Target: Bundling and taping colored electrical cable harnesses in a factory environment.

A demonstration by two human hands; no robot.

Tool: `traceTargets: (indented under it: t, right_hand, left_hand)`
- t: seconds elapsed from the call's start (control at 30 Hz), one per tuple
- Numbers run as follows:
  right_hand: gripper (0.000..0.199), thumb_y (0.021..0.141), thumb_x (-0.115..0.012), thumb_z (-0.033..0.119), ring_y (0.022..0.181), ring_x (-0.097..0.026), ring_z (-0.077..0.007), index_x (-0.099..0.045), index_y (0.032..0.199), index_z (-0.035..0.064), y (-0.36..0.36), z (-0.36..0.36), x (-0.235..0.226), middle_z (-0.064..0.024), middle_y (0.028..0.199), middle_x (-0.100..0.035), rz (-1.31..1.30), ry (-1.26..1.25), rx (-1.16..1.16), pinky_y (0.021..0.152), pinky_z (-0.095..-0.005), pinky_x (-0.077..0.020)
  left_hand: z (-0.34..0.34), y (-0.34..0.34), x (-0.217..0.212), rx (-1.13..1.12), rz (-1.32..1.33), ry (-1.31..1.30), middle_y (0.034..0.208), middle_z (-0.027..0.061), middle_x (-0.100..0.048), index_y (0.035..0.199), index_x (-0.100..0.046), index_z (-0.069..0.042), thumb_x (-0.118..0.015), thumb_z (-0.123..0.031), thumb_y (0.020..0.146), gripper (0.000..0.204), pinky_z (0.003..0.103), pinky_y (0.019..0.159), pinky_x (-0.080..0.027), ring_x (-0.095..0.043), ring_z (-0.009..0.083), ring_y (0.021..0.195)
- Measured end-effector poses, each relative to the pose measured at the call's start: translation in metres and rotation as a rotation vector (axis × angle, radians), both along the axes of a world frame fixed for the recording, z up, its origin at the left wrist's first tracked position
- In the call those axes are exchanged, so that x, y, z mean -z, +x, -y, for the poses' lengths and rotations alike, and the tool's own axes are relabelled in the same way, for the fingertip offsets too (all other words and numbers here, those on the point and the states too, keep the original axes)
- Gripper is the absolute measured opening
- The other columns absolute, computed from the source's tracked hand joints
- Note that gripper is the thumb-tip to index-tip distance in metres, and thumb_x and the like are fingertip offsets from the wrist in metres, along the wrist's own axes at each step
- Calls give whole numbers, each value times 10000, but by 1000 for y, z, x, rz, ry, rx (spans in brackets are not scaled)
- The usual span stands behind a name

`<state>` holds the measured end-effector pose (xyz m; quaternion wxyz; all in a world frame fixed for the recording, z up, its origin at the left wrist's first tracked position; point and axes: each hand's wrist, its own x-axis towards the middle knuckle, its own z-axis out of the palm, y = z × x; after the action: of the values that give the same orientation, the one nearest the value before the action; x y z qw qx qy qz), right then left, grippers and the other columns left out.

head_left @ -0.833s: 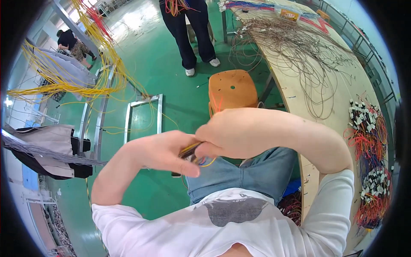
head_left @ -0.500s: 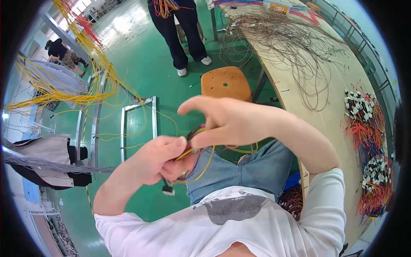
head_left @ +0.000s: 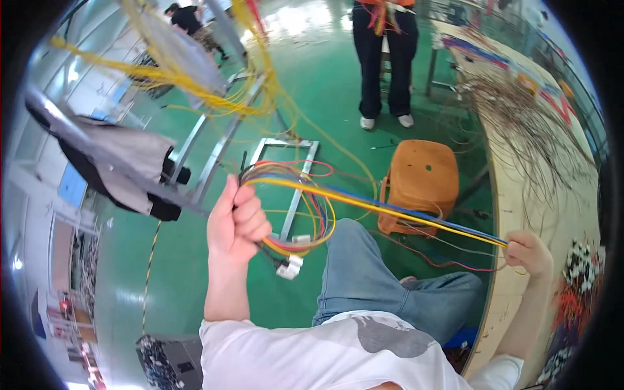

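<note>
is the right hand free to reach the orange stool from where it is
Probably not as things stand: the right hand is closed on the end of the stretched wire bundle, so its grip is taken. The orange stool stands on the floor beyond the knee, otherwise unobstructed.

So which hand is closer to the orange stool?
The right hand. It pinches the wire bundle just to the right of the orange stool, while the left hand grips the looped end far off to its left.

Two hands are out: the left hand [head_left: 235,221] and the right hand [head_left: 530,252]. One wire bundle [head_left: 390,211] stretches between them. One orange stool [head_left: 422,185] stands on the floor. Two other people are about: one standing [head_left: 383,58], one crouched [head_left: 192,23].
</note>
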<state>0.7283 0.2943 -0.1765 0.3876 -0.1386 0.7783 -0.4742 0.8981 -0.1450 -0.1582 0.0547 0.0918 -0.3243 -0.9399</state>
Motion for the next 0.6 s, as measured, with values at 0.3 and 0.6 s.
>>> traceTargets:
  t: [0.3,0.6]
  right_hand:
    - [193,820,-461,205,753,-579,-290,-575,756,63,0,83,54,-126,705,-579,-1029,731,-646,641,-393,-469]
    - [281,849,-432,268,688,-537,-365,-548,760,28,7,195,-46,-184,703,-559,-712,8,-711,619,-423,-423]
  left_hand:
    - [-14,-58,19,-134,31,-540,516,-30,-301,701,-401,-101,-373,-300,905,286,214,407,-192,-218,53,410]
    - [-92,-83,15,289,107,-872,650,53,-546,827,-487,-35,-405,-240,896,230,254,605,-467,-564,141,599]
